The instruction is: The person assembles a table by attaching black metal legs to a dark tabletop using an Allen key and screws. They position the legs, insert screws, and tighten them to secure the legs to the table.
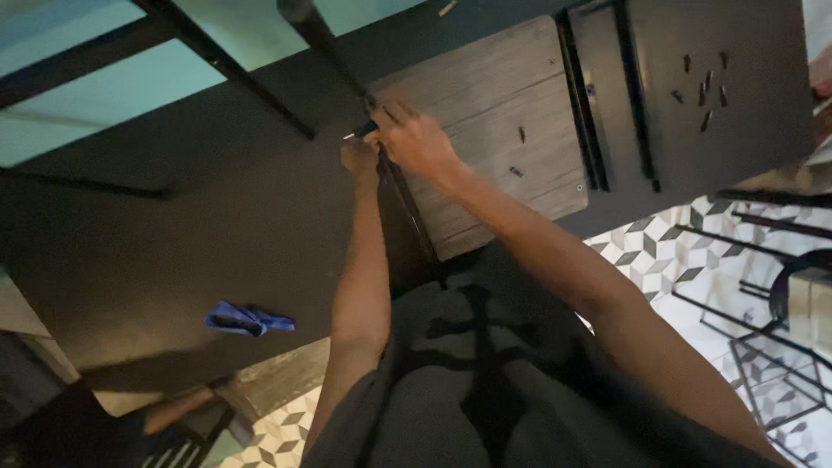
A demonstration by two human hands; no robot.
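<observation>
We see both hands meeting at the near edge of a grey wood-grain panel [503, 121], which lies flat on a dark surface [217, 225]. Our right hand [416, 143] is closed around a small tool with a dark handle and a pale tip [360, 132]. Our left hand [360, 160] is curled shut just below it, gripping a thin black metal bar [407, 204] that runs along the panel's left edge. Two small dark screws [518, 152] lie loose on the panel. Beside it, a black panel [745, 139] carries a scatter of more screws [704, 87]. A crumpled blue cloth [247, 319] lies well apart, near the dark surface's edge.
</observation>
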